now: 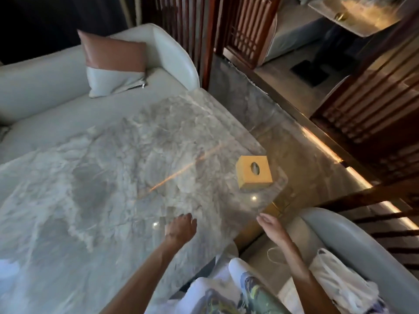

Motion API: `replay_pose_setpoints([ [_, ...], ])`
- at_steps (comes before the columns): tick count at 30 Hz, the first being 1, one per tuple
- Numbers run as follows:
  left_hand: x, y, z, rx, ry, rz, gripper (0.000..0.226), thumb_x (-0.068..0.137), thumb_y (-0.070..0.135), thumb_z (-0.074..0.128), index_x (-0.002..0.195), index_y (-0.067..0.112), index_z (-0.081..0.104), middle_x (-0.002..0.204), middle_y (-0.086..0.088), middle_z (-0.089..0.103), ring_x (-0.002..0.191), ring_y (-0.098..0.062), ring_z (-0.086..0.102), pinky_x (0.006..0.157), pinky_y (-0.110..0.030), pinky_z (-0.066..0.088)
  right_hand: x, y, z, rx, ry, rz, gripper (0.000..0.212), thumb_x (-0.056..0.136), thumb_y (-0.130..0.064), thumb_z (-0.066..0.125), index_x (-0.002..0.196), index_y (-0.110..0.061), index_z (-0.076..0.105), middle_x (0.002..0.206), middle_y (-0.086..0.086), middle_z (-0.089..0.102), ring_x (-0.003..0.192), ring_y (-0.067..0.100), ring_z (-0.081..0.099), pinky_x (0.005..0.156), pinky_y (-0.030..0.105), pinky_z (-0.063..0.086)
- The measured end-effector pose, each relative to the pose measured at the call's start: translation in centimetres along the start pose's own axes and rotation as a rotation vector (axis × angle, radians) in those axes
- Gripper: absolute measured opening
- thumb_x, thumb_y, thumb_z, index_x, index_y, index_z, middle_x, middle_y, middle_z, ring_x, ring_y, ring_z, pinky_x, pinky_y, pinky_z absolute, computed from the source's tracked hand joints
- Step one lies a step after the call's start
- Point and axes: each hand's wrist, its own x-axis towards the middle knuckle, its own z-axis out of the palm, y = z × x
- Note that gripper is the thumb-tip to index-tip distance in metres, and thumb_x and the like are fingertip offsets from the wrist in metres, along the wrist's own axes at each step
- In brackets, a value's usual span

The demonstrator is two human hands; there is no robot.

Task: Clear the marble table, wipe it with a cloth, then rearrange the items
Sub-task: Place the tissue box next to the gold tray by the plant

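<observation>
Marble table [108, 177], glossy grey-white with veining, bare except for a yellow tissue box [253, 174] near its far right corner. Left hand [181, 227] hovers over the near edge, right hand [271, 225] beside it, both released and empty

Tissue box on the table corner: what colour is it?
Yellow, with a dark oval opening on top. The tissue box shows in the head view.

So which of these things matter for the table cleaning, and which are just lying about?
Part of the job:
marble table
yellow tissue box near its far right corner
left hand, right hand, both empty

Just lying about:
cushion on the sofa
white bag on the chair
</observation>
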Motion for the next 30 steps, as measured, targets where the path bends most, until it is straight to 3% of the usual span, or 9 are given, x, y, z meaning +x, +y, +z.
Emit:
replay_pose_setpoints([
  [7,9.6,11.7,-2.1,-0.201,-0.017,-0.077,0.037,0.098,0.034,0.038,0.115,0.011,0.062,0.122,-0.017,0.065,0.112,-0.036,0.062,0.095,-0.040,0.048,11.4,-2.4,-11.0,0.072,0.034,0.031,0.044,0.100,-0.028,0.054,0.138,-0.005,0.053,0.141,0.015,0.056,0.132,0.029,0.052,0.114,0.042,0.037],
  [11,14.0,16.7,-2.7,-0.352,-0.068,-0.125,0.040,0.100,0.029,0.038,0.130,0.006,0.053,0.130,-0.022,0.060,0.121,-0.037,0.057,0.101,-0.040,0.047,15.9,-5.3,-13.6,0.107,-0.003,0.037,0.049,0.100,-0.034,0.051,0.143,-0.011,0.048,0.147,0.011,0.051,0.136,0.026,0.048,0.116,0.044,0.036],
  [15,16.4,19.9,-2.4,-0.540,-0.139,-0.185,0.051,0.101,0.032,0.039,0.144,0.005,0.036,0.137,-0.024,0.054,0.127,-0.036,0.053,0.107,-0.042,0.043,18.4,-7.4,-13.2,0.163,-0.115,0.093,0.057,0.101,-0.043,0.045,0.152,-0.021,0.033,0.159,0.006,0.034,0.146,0.027,0.033,0.119,0.049,0.031],
  [18,17.2,21.3,-2.0,-0.642,-0.186,-0.218,0.059,0.101,0.034,0.040,0.151,0.006,0.025,0.150,-0.021,0.041,0.138,-0.033,0.043,0.113,-0.038,0.035,19.2,-8.1,-12.3,0.365,-0.281,0.158,0.062,0.099,-0.050,0.045,0.154,-0.034,0.024,0.157,0.004,0.036,0.144,0.029,0.035,0.116,0.056,0.033],
  [21,17.8,22.0,-1.9,-0.685,-0.200,-0.215,0.053,0.100,0.026,0.042,0.149,0.009,0.031,0.148,-0.019,0.045,0.133,-0.031,0.047,0.102,-0.032,0.040,19.9,-8.1,-11.7,0.432,-0.381,0.222,0.064,0.097,-0.054,0.047,0.153,-0.035,0.025,0.156,0.005,0.038,0.144,0.030,0.035,0.117,0.057,0.032],
  [23,18.1,22.3,-2.1,-0.749,-0.206,-0.205,0.047,0.097,0.014,0.042,0.144,0.012,0.040,0.138,-0.020,0.054,0.112,-0.028,0.058,0.089,-0.034,0.045,20.1,-8.1,-11.5,0.415,-0.396,0.252,0.066,0.096,-0.055,0.048,0.154,-0.032,0.026,0.155,0.006,0.039,0.143,0.030,0.036,0.117,0.056,0.032],
  [25,18.0,22.4,-2.2,-0.783,-0.221,-0.179,0.049,0.094,0.007,0.041,0.143,0.017,0.043,0.131,-0.016,0.059,0.096,-0.018,0.052,0.074,-0.026,0.043,20.0,-8.2,-11.4,0.407,-0.396,0.269,0.068,0.095,-0.055,0.049,0.154,-0.029,0.027,0.155,0.008,0.039,0.143,0.031,0.036,0.117,0.056,0.032],
  [28,17.3,21.8,-1.9,-0.825,-0.191,-0.133,0.052,0.094,0.006,0.041,0.144,0.022,0.043,0.121,0.002,0.056,0.102,-0.010,0.049,0.065,-0.006,0.040,19.5,-8.5,-10.9,0.374,-0.372,0.275,0.068,0.096,-0.055,0.048,0.154,-0.027,0.025,0.157,0.008,0.036,0.144,0.031,0.034,0.117,0.055,0.032],
  [30,16.5,20.8,-1.9,-0.878,-0.176,-0.123,0.052,0.094,0.003,0.040,0.143,0.019,0.044,0.116,0.004,0.054,0.099,-0.010,0.051,0.064,-0.005,0.042,18.8,-9.0,-9.9,0.335,-0.370,0.255,0.066,0.097,-0.054,0.047,0.154,-0.028,0.025,0.157,0.008,0.035,0.143,0.031,0.035,0.115,0.055,0.035],
])
